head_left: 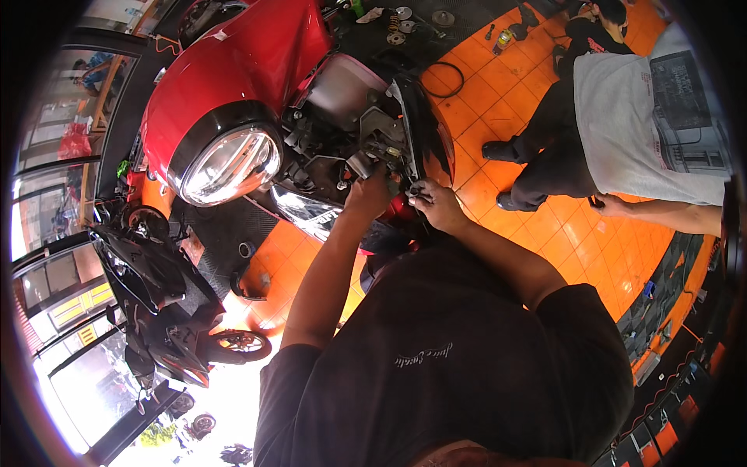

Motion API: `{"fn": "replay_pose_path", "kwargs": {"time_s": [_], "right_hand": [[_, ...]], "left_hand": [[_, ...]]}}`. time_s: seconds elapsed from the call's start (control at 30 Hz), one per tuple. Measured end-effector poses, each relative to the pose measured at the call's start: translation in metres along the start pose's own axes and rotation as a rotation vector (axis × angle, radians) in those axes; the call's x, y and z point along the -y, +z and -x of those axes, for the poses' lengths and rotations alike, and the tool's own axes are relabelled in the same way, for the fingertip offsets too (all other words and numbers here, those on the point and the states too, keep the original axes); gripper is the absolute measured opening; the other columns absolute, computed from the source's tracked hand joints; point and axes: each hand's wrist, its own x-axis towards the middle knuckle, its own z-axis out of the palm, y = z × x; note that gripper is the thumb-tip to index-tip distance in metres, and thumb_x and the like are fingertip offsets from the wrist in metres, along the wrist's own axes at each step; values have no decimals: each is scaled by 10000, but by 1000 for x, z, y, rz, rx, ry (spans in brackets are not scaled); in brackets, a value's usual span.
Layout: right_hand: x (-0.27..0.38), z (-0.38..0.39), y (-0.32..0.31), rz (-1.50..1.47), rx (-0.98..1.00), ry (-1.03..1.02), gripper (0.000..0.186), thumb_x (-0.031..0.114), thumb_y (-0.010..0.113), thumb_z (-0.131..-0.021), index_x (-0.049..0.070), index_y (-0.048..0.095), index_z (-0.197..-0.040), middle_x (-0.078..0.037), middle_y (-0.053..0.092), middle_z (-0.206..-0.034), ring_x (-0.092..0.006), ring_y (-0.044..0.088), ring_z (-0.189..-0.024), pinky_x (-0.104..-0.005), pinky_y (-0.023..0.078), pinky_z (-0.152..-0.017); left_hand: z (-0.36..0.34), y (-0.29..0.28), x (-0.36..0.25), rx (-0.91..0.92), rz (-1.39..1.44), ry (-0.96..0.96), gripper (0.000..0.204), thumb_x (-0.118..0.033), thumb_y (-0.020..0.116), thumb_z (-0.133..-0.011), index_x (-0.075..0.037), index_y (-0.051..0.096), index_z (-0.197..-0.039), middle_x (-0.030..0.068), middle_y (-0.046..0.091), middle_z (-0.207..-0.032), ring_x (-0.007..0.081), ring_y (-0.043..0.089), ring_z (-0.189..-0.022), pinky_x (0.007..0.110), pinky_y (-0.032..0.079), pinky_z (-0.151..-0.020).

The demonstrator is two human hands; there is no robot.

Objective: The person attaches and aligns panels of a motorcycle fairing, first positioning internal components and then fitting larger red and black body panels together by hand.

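Observation:
A motorcycle's open body, with its mechanical parts and wiring (373, 144) bared, stands before me. My left hand (369, 196) reaches into it, fingers curled beside a small silver cylinder (359, 165); what they grip is hidden. Just to the right, my right hand (436, 204) has its fingers pinched together at the inner edge of a dark side panel (424, 128). Whatever is between those fingertips is too small to make out. Left of both hands is a round headlight (231, 165) set in a glossy red fairing (226, 74).
A person in a grey shirt (615, 117) stands on the orange tiled floor (537, 241) at right; another person (595, 35) is beyond. A black motorcycle (167, 303) stands at left. Loose parts (401, 27) and a black ring (445, 80) lie at the far side.

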Motion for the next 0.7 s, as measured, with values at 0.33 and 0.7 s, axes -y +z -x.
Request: {"fn": "replay_pose_path", "kwargs": {"time_s": [0.33, 0.7], "right_hand": [[29, -2, -10, 309, 92, 69, 359, 157, 614, -911, 28, 571, -1243, -133, 669, -877, -187, 641, -735, -298, 509, -698], [31, -18, 20, 579, -157, -317, 252, 114, 574, -891, 42, 582, -1131, -190, 615, -878, -358, 622, -791, -416, 497, -705]], "left_hand": [[-3, 5, 19, -30, -135, 102, 416, -284, 603, -874, -186, 511, -1268, 222, 580, -1179, 448, 629, -913, 510, 530, -764], [-17, 32, 37, -282, -521, 331, 364, -122, 603, -810, -53, 606, -1168, 135, 580, -1152, 331, 629, -920, 398, 521, -761]]}}
